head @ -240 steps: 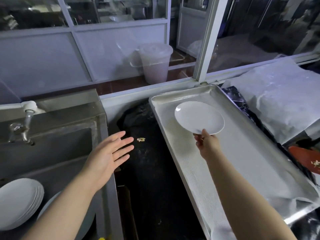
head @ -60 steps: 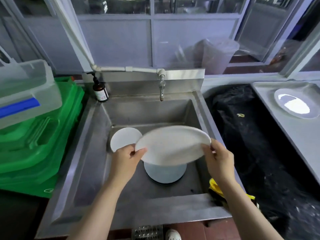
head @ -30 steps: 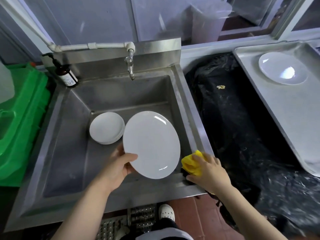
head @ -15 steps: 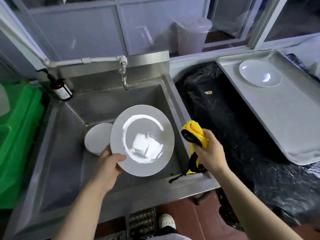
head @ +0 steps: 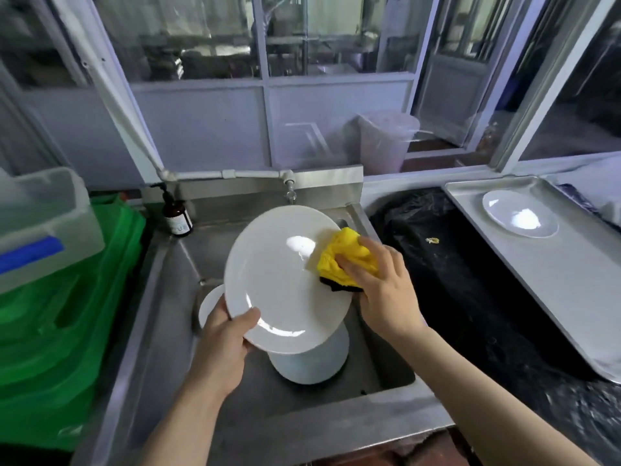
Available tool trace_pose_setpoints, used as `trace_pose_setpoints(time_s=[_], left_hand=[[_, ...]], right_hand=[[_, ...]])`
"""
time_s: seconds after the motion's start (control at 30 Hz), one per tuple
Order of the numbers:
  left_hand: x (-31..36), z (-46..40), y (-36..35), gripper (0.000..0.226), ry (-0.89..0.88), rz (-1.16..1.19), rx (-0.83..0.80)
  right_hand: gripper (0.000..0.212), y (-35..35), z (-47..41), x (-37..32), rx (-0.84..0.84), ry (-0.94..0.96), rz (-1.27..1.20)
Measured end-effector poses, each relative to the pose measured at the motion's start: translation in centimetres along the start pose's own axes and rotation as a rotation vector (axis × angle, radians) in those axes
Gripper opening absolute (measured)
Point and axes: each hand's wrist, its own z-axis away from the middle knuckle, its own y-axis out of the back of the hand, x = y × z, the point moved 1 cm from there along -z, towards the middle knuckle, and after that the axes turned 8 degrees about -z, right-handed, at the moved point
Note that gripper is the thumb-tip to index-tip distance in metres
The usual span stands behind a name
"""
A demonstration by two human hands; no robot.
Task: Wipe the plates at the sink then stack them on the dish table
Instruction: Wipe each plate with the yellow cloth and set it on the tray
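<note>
White plate (head: 285, 280) tilted above steel sink (head: 161, 331); left hand (head: 225, 341) grips its lower rim, right hand (head: 383, 290) presses bunched yellow cloth (head: 342, 260) to its right edge, fingers curled round it

Both forearms reach forward over the sink (head: 161, 297). The left hand (head: 225, 334) grips the lower left rim of the plate (head: 285, 284), thumb on its face. The right hand (head: 383, 290) presses the yellow cloth (head: 346, 260) against the plate's right edge, fingers (head: 353, 267) curled into it.

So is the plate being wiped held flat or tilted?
Tilted. The left hand grips the plate at its low edge, face toward the camera.
</note>
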Motion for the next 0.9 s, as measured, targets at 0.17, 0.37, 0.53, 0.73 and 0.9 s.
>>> trace_pose_setpoints(time_s=[0.17, 0.37, 0.53, 0.73, 0.9], left_hand=[[1.6, -0.7, 1.7, 0.041, -0.079, 0.17, 0.087], [3.1, -1.2, 4.0, 0.041, -0.175, 0.236, 0.11], [4.1, -0.8, 5.6, 0.044, -0.19, 0.244, 0.09], [6.1, -0.2, 5.9, 0.04, -0.274, 0.283, 0.028], [7.1, 0.1, 4.8, 0.054, -0.227, 0.308, 0.027]], right_hand=[[0.051, -2.2, -0.2, -6.7, -0.063, 0.106, -0.117], [0.048, -3.0, -0.7, -11.7, -0.212, 0.221, -0.238], [0.058, -0.4, -4.7, -10.0, -0.26, 0.251, 0.019], [0.054, 2.3, -9.9, -12.0, -0.005, 0.107, 0.146], [0.045, 0.6, -6.4, -17.7, -0.035, 0.408, 0.079]])
